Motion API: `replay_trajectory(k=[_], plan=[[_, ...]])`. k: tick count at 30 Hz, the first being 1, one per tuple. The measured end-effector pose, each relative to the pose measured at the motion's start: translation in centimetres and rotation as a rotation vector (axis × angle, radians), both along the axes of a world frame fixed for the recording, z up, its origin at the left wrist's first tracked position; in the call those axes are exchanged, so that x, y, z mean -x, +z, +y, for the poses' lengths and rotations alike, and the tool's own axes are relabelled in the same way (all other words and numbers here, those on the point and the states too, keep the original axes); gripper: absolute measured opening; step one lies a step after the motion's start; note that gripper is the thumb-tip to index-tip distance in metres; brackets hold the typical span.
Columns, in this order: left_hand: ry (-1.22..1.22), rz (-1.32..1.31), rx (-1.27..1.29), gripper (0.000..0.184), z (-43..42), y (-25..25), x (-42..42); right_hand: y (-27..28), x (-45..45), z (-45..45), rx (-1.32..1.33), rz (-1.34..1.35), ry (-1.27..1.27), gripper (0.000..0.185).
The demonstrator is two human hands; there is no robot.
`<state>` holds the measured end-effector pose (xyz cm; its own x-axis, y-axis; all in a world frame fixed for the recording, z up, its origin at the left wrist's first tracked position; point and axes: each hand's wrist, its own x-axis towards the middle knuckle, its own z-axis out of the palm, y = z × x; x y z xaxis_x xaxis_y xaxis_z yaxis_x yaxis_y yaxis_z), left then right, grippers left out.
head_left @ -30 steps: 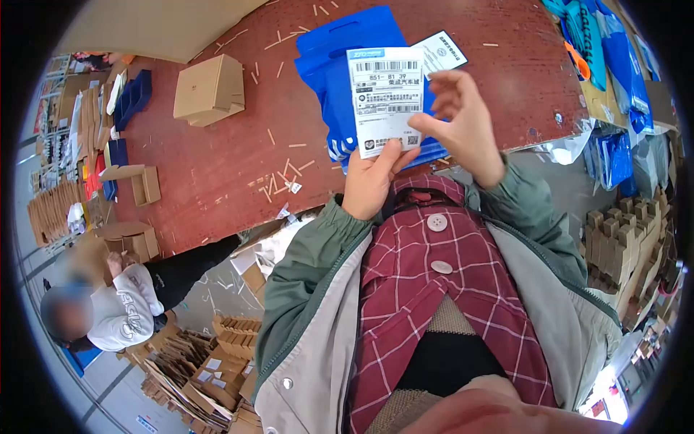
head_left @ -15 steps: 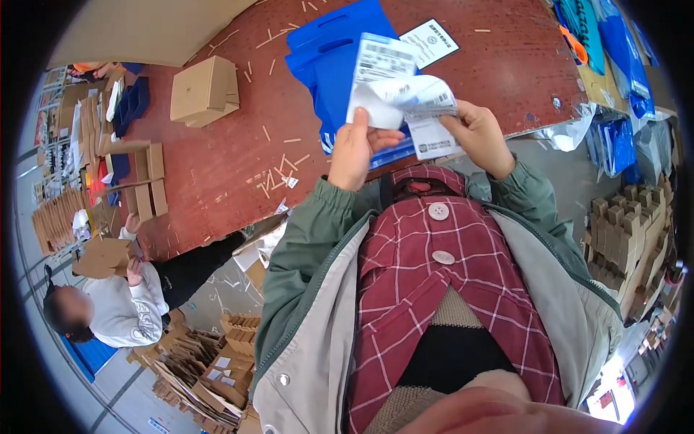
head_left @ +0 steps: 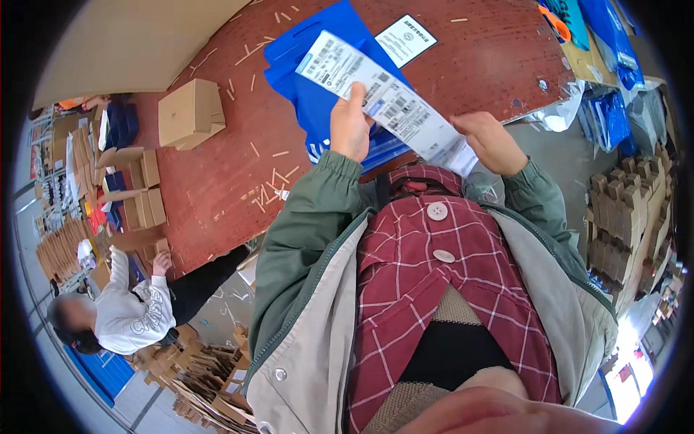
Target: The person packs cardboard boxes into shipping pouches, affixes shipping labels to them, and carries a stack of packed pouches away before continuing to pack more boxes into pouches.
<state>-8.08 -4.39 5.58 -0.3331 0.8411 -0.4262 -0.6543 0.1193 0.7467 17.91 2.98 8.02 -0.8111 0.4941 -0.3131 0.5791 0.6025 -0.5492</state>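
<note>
A long strip of printed labels [head_left: 394,101] is stretched out slantwise over a blue bag [head_left: 289,54] on the red table. My left hand [head_left: 350,128] grips the strip near its upper part, thumb on top. At the strip's lower right end, my right hand [head_left: 491,141] is closed with its fingertips at the edge; whether it pinches the paper is hard to make out. Behind the strip lies a white printed card [head_left: 406,40] with a dark border.
A closed cardboard box [head_left: 189,116] stands on the red table [head_left: 210,188], with thin wooden sticks scattered about. At the left a person in a white sweatshirt [head_left: 137,318] reaches toward open boxes [head_left: 144,210]. Blue bags [head_left: 607,130] and stacked cardboard [head_left: 625,217] are at the right.
The folded label paper has been opened out into one long strip. My right hand has moved slightly right and down. The other person's hands have moved to the open boxes.
</note>
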Motion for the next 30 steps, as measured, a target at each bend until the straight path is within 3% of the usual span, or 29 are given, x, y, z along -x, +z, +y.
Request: replay_trajectory(k=[2,3,6,9,10,12,14,16,17,18,19,20,23,24,26,28,29,30], plan=[[-0.045,0.046,0.023,0.033,0.9,-0.6,-1.6,-1.5,0.6,-0.1,0.065,0.524,-0.321,0.032],[-0.086,0.07,-0.009,0.032,1.3,-0.4,-2.8,-0.8,2.4,-0.1,0.253,0.706,-0.478,0.025],[-0.166,0.186,0.027,0.034,2.6,0.4,-4.9,-2.0,3.9,0.5,0.432,0.683,-0.624,0.025],[0.028,1.059,-0.106,0.039,1.9,0.4,-3.7,-3.0,5.6,-0.5,0.355,0.688,-0.668,0.022],[0.034,1.059,-0.099,0.039,1.6,0.8,-3.2,-3.0,5.7,-0.7,0.367,0.703,-0.688,0.021],[-0.411,1.055,-0.263,0.031,1.0,1.7,-2.8,-2.9,5.8,-0.7,0.388,0.713,-0.7,0.021],[-0.398,0.95,-0.151,0.023,0.9,1.1,-3.2,-2.9,6.0,-0.5,0.394,0.774,-0.62,0.02],[-0.247,0.633,-0.099,0.02,1.5,-1.3,-2.5,-3.7,5.9,0.9,0.482,0.726,-0.508,0.02],[-0.21,0.646,0.019,0.015,1.6,-1.8,-0.9,-4.3,5.6,1.8,0.559,0.68,-0.406,0.02],[-0.145,0.46,0.113,0.013,1.6,-2.0,1.5,-5.4,5.2,3.0,0.568,0.674,-0.394,0.02],[0.035,0.198,0.045,0.015,1.6,-2.8,4.3,-7.2,4.7,4.3,0.571,0.554,-0.414,0.021],[0.156,0.101,-0.033,0.018,1.3,-1.7,6.6,-8.9,4.2,5.6,0.573,0.433,-0.433,0.022],[0.47,0.37,-0.113,0.014,-0.8,1.1,9.7,-14.9,3.2,9.8,0.408,0.396,-0.554,0.021],[0.517,0.508,-0.198,0.013,-1.4,0.8,9.7,-16.4,3.4,11.5,0.513,0.433,-0.675,0.02],[0.36,0.999,0.008,0.014,-3.2,-2.3,8.9,-15.1,4.8,14.1,0.473,0.281,-0.771,0.021],[0.053,1.394,-0.012,0.013,-4.2,-1.9,5.3,-19.1,5.5,17.8,0.419,0.381,-0.776,0.027],[-0.15,1.482,0.119,0.025,-5.1,-3.9,4.0,-20.5,5.7,18.8,0.356,0.486,-0.791,0.034],[-0.222,1.714,0.095,0.042,-5.5,-6.2,2.8,-20.6,6.0,19.0,0.361,0.485,-0.788,0.034]])
